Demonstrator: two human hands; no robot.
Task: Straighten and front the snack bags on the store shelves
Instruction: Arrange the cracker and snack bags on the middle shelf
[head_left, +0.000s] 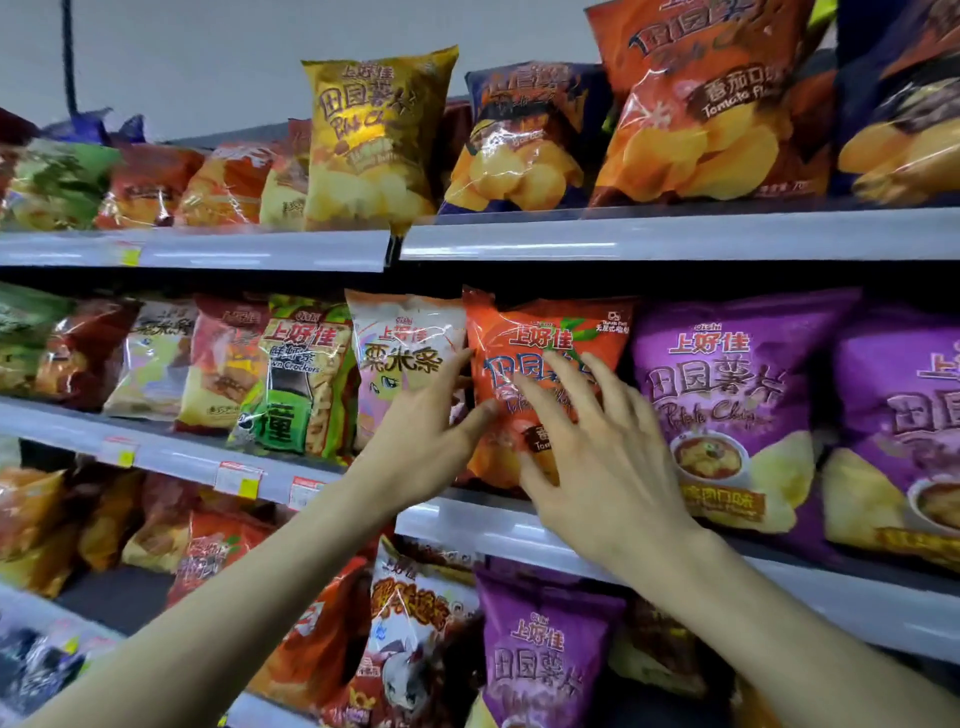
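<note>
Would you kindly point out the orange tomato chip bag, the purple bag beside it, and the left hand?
orange tomato chip bag (540, 332), head view, upper front.
purple bag (727, 384), head view, front centre.
left hand (421, 441), head view, back of hand.

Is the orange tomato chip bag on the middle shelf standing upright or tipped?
Roughly upright, front facing out: the orange bag stands on the shelf edge, print reading level, between both hands.
</note>
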